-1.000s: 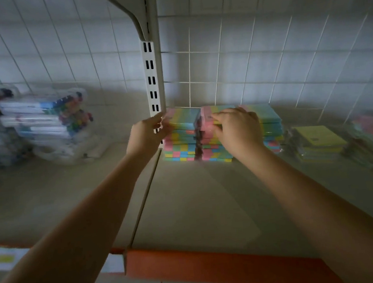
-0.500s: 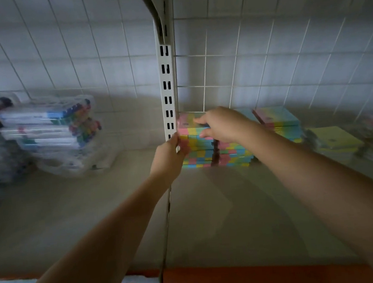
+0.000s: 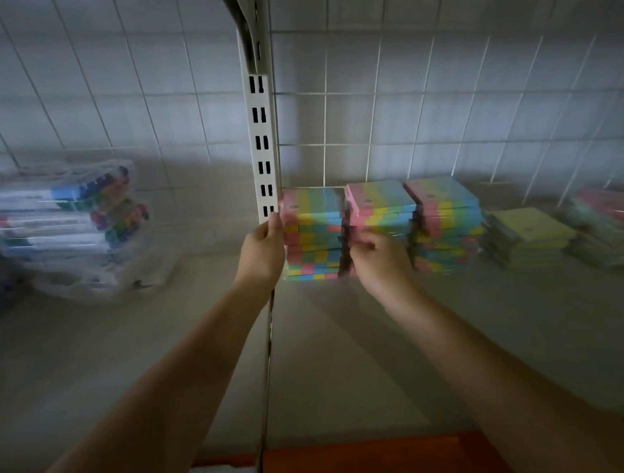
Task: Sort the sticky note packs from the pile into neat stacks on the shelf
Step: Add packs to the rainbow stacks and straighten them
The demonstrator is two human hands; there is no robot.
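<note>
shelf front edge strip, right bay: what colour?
Orange-red, on the shelf's front edge strip; head view, bottom of frame.

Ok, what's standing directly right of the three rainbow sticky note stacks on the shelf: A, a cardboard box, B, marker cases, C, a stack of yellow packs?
C: the yellow packs sit just right of the third rainbow stack; the marker cases lie far left.

- My right hand (image 3: 381, 259) is smearing with motion blur, so I am not making out how its fingers lie.
- It is covering the lower front of the middle stack (image 3: 381, 208).
- Far beyond my left hand (image 3: 263, 251), the marker packs (image 3: 59, 226) are blurring and running off the frame edge.
</note>
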